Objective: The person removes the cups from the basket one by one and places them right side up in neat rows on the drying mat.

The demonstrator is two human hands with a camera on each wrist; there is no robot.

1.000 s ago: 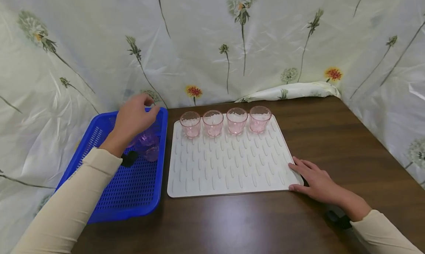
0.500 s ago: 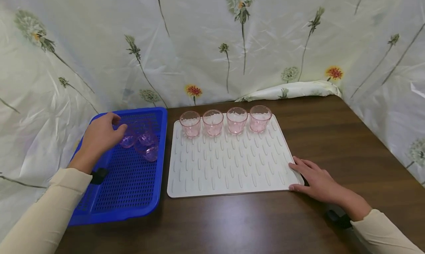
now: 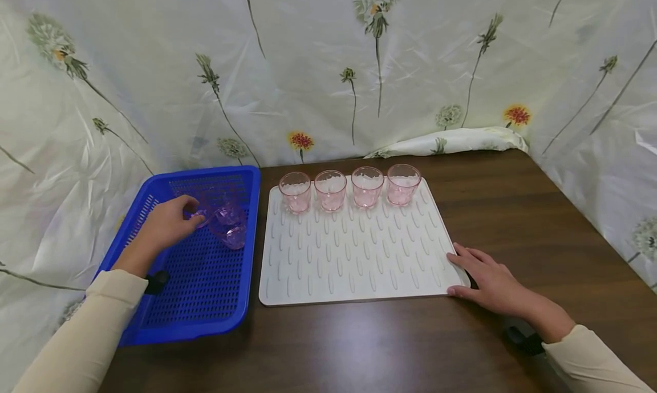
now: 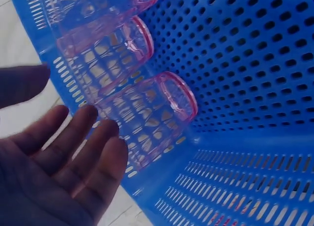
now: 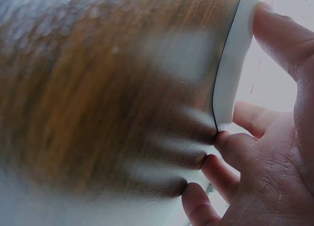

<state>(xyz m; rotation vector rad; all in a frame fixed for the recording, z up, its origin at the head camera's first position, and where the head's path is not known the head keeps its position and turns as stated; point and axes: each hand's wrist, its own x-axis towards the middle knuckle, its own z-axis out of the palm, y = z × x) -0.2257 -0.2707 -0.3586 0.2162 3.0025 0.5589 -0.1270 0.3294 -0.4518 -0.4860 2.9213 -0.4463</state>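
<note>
Clear pink glasses [image 4: 144,115] in a slotted blue basket [image 3: 254,210], beside a ridged white mat [image 3: 354,250].
Your left hand [image 3: 166,222], thumb and fingers apart, nears those smooth, rimmed glasses; your right hand's [image 3: 487,282] spread fingers touch the mat's corner on the wood-grained worktop [image 3: 359,341]. Four tapered pink glasses [image 3: 331,193] stand along its far edge.

Four clear pink glasses [image 3: 331,200] are just standing upright in a row along the flat white mat's [image 3: 354,256] back edge, while more pink-rimmed glasses [image 4: 147,115] are sitting in the blue basket [image 3: 205,328].
</note>
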